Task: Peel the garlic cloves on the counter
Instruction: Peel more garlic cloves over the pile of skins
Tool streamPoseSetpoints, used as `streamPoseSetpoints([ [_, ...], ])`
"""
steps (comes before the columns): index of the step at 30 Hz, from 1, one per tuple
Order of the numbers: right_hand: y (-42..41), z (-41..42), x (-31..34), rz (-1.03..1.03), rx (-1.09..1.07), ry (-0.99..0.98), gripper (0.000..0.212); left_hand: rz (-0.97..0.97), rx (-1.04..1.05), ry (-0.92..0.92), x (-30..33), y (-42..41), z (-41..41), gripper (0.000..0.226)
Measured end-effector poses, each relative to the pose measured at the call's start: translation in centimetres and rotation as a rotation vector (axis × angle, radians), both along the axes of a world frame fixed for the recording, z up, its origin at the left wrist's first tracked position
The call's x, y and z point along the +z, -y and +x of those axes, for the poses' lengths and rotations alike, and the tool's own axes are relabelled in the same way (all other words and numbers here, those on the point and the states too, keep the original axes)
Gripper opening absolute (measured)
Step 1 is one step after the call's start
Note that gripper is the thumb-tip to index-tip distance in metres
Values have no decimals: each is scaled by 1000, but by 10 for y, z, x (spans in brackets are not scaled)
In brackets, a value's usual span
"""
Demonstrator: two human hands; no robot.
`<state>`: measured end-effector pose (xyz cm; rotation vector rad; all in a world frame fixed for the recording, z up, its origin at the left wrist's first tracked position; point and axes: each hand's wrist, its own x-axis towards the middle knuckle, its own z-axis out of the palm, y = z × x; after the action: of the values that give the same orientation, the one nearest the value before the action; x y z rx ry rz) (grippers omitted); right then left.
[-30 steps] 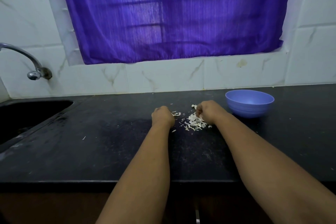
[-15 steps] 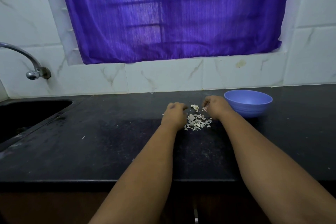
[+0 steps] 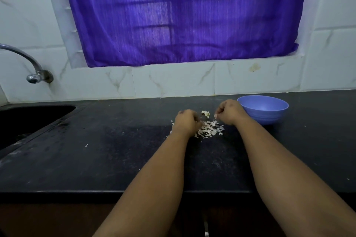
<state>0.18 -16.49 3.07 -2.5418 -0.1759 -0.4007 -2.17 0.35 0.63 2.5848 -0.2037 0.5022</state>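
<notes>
**Dark worktop with peelings and a bowl**

The black worktop (image 3: 115, 159) runs from a sunken sink (image 3: 28, 119) on the left to the right edge of view, its surface dusted with pale smudges. Near the middle lies a heap of garlic skins (image 3: 209, 131), with a garlic clove (image 3: 206, 113) just beyond it. A blue bowl (image 3: 264, 109) stands to the right. Stray flakes (image 3: 86, 145) lie apart on the left.

Both hands (image 3: 209, 118) curled over garlic peel pile (image 3: 209, 130) on black counter (image 3: 96, 150), blue bowl (image 3: 264, 110) nr right.
</notes>
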Motion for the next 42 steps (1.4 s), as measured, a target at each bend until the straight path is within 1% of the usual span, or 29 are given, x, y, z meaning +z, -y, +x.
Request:
streamPoseSetpoints([
  [1, 0, -1, 1, 15, -4, 8, 4, -32, 29, 10, 0, -6, 1, 21],
  [3, 0, -1, 3, 52, -15, 28, 10, -146, 57, 11, 1, -14, -1, 25],
  [5, 0, -4, 6, 74, -34, 44, 20, -255, 55, -22, 3, -17, -4, 23],
  [7, -2, -4, 6, 90, -34, 34, 23, -315, 53, -31, 3, -17, -4, 17],
  [10, -4, -4, 5, 151, 23, -18, 13, -280, 52, -28, 4, -15, -5, 7],
  [12, -5, -3, 3, 151, 84, -48, 2, -228, 26, -54, 5, -14, -5, 13],
  [15, -8, -4, 0, 206, 166, -86, 9, -102, -7, -121, 4, -13, -6, 31],
  [16, -10, -5, 0, 234, 191, -88, 9, -108, -9, -120, 4, -12, -5, 33],
  [17, -12, -6, 0, 263, 218, -86, 8, -148, -12, -97, 3, -11, -4, 32],
  [18, -15, -7, 0, 276, 238, -72, 7, -258, -18, -69, 3, -9, -3, 27],
  [20, -20, -9, 1, 311, 257, -34, 8, -564, -19, -18, 3, -6, -3, 17],
  [21, -23, -10, 2, 358, 263, -28, 8, -669, -20, -8, 3, -4, -3, 12],
  [23, -27, -11, 2, 465, 296, -42, 9, -779, -28, -8, 3, -3, -3, 7],
  [27, -32, -13, 3, 631, 374, -108, 12, -1037, -112, -6, 5, -4, -3, 14],
  [29, -34, -14, 3, 709, 371, -152, 8, -1062, -153, -6, 6, -5, -3, 14],
  [35, -33, -14, 3, 800, 435, -285, 6, -996, -215, -7, 6, -6, -2, 14],
  [42, -31, -14, 4, 966, 450, -436, 10, -934, -223, 15, 7, -8, -2, 14],
])
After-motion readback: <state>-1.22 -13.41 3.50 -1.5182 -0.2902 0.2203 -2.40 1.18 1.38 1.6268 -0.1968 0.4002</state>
